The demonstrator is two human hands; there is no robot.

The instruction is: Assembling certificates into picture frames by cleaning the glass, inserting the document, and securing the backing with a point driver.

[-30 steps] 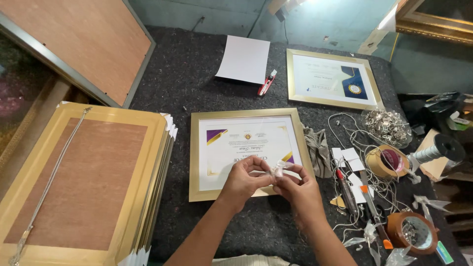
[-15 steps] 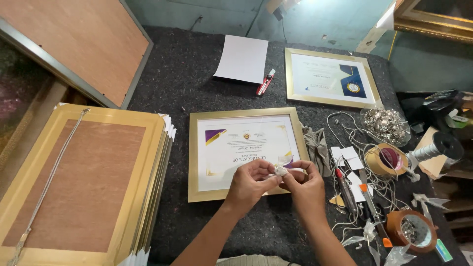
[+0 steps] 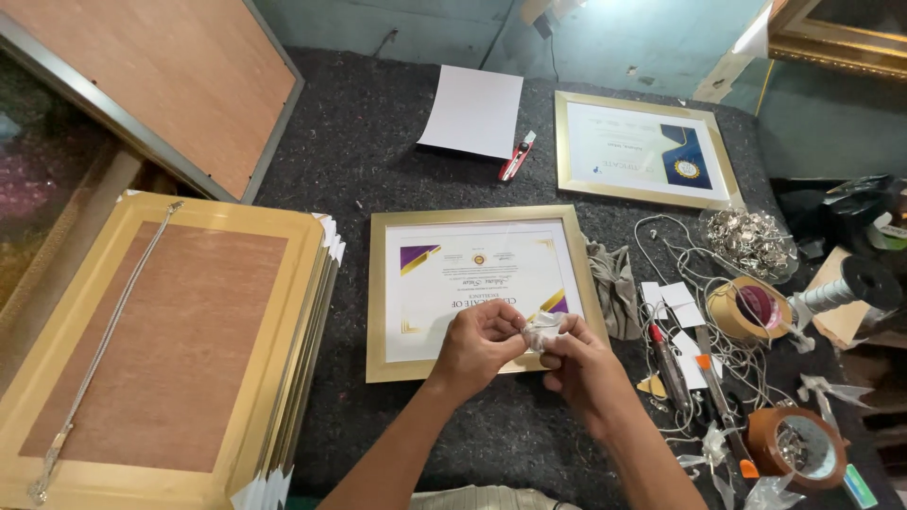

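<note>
Crumpled clear wrap is pinched between both hands, left and right, fingers closed.

Both forearms enter from bottom edge, converge over near edge of frame. Left hand knuckles up, fingers curled, pinching wad from left. Right hand just beside, at frame's near right corner, thumb and fingers closed on same wad. Hands almost touching.
</note>
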